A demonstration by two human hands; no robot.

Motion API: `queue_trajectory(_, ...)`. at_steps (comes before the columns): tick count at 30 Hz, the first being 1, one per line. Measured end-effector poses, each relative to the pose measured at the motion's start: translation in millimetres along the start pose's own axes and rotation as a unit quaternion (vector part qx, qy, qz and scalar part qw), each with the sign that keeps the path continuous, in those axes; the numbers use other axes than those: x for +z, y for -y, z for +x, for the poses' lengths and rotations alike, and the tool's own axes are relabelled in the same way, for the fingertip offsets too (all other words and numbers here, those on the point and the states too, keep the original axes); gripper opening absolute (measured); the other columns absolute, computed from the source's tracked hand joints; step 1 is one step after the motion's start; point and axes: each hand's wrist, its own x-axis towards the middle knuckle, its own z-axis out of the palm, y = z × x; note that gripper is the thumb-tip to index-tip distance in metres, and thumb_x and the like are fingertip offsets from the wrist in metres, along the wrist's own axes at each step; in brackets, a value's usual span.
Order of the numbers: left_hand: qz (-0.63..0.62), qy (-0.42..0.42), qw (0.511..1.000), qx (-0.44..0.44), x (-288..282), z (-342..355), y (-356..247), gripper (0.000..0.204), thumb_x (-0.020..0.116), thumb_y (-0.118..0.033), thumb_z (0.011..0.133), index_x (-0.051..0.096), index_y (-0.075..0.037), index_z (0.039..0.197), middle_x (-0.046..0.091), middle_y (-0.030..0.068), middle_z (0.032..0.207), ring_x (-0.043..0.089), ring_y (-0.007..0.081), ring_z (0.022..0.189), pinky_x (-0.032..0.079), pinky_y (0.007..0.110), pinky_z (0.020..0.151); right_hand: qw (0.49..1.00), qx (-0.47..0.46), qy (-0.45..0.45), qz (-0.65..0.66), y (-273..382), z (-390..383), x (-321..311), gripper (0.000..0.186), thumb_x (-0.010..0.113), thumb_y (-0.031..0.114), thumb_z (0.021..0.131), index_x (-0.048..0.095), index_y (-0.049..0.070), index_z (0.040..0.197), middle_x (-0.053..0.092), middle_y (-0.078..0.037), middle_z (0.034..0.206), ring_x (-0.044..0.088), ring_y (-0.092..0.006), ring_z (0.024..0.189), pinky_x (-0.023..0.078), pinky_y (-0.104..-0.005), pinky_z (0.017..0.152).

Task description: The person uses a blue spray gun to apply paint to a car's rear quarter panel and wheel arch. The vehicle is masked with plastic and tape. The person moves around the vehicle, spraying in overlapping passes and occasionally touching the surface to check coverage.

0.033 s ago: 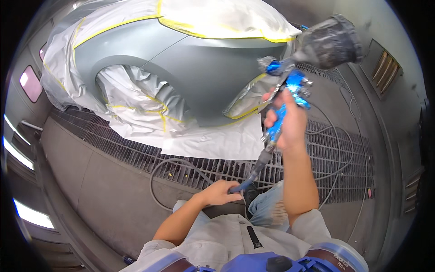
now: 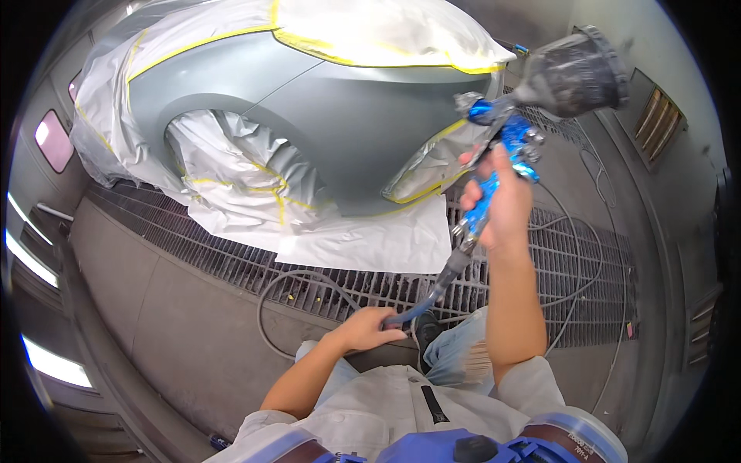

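Observation:
My right hand (image 2: pixel 509 208) is wrapped round the grip of a blue and silver paint spray gun (image 2: pixel 515 139), fingers by its trigger. A dark, paint-stained cup (image 2: pixel 579 73) sits on top of the gun and tilts to the right. From the base of the grip an air hose (image 2: pixel 423 305) curves down to my left hand (image 2: pixel 369 329), which is closed around it in front of my waist. Beyond the gun stands a car's grey rear side panel (image 2: pixel 363 116), apart from the nozzle. Whether any spray leaves the gun cannot be made out.
White masking sheets (image 2: pixel 370 23) edged with yellow tape cover the car's upper part, and more sheeting wraps the wheel (image 2: pixel 231 150). Below lies a metal floor grating (image 2: pixel 224 251). Slack hose (image 2: pixel 266 324) loops across it. A wall with a vent (image 2: pixel 656 119) rises at the right.
My right hand and the spray gun have shifted slightly to the right. My left hand stays at the hose, nearly still.

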Motion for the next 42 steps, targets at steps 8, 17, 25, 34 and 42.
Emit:
queue_trajectory(8,-0.056,-0.229,0.969,-0.074,15,-45,81,0.024,0.066,-0.025,0.08,0.057,-0.003,0.085,0.053,0.0081,0.073,0.05,0.0171,0.064,0.042,0.031,0.058,0.995,-0.012,-0.021,-0.096,1,25,44,0.025,0.053,0.03,0.091,0.052,0.005,0.093,0.059,-0.006,0.078,0.046,-0.0081,0.047,0.039,-0.0239,0.038)
queue_trajectory(17,-0.026,-0.325,0.944,-0.044,5,-61,60,0.023,0.072,-0.013,0.072,0.057,-0.001,0.085,0.056,0.0102,0.078,0.054,0.021,0.071,0.044,0.031,0.066,0.96,0.093,0.261,-0.039,-2,41,102,0.032,0.05,0.034,0.092,0.053,0.003,0.095,0.06,-0.01,0.085,0.045,-0.0093,0.048,0.039,-0.0241,0.04)
queue_trajectory(25,-0.06,-0.26,0.964,-0.025,5,-54,43,0.022,0.067,-0.018,0.078,0.059,0.0,0.087,0.057,0.0122,0.08,0.055,0.0264,0.073,0.044,0.034,0.066,0.991,0.065,0.057,-0.101,28,58,40,0.031,0.051,0.031,0.091,0.053,0.001,0.089,0.059,-0.01,0.078,0.046,-0.0107,0.046,0.04,-0.0275,0.038)
queue_trajectory(34,-0.048,-0.23,0.97,0.061,3,-36,24,0.018,0.067,-0.014,0.077,0.059,0.0,0.085,0.055,0.0106,0.074,0.054,0.0251,0.067,0.043,0.032,0.062,0.963,0.096,0.242,0.07,50,65,-8,0.032,0.047,0.032,0.093,0.054,0.0,0.095,0.061,-0.013,0.091,0.04,-0.008,0.05,0.038,-0.0227,0.043)
queue_trajectory(42,-0.034,-0.213,0.975,-0.046,-2,-36,23,0.018,0.069,-0.015,0.076,0.059,-0.001,0.083,0.056,0.0117,0.073,0.055,0.0236,0.066,0.043,0.03,0.061,0.998,0.059,0.015,-0.01,36,68,-43,0.03,0.048,0.031,0.093,0.052,0.001,0.093,0.058,-0.009,0.082,0.042,-0.0085,0.048,0.038,-0.0241,0.041)
